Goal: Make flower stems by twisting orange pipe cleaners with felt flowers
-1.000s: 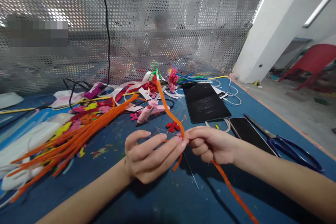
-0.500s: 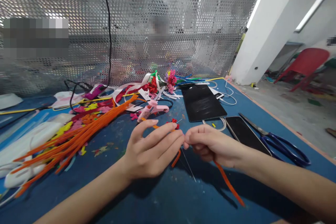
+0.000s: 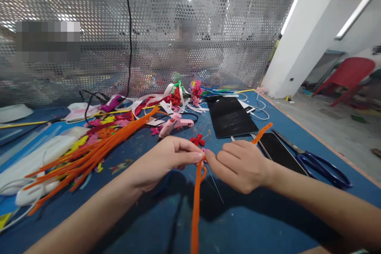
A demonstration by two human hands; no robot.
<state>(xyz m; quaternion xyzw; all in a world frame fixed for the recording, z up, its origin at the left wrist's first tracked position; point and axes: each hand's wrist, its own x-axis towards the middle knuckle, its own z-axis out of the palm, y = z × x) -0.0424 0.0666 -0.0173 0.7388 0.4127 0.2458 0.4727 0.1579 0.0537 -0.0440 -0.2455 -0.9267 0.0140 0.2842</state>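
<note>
An orange pipe cleaner is bent where my two hands meet. My left hand is closed, thumb and forefinger pinching it at the bend. Its long end hangs down towards the front of the table. My right hand is curled closed around another stretch, and a tip pokes out above the knuckles. Between the fingertips a small orange loop shows, with a bit of pink beside it. Thin wire slants down below the fingers. Just behind them lies a small red flower.
Left is a bundle of orange pipe cleaners over colourful pieces. A pink glue gun sits behind my left hand. To the right are a black tablet, a phone and blue-handled scissors. Perforated metal closes off the back.
My left hand has turned from spread fingers to a pinch. The pipe cleaner's long end now hangs in front, and its tip by my right hand points up instead of down.
</note>
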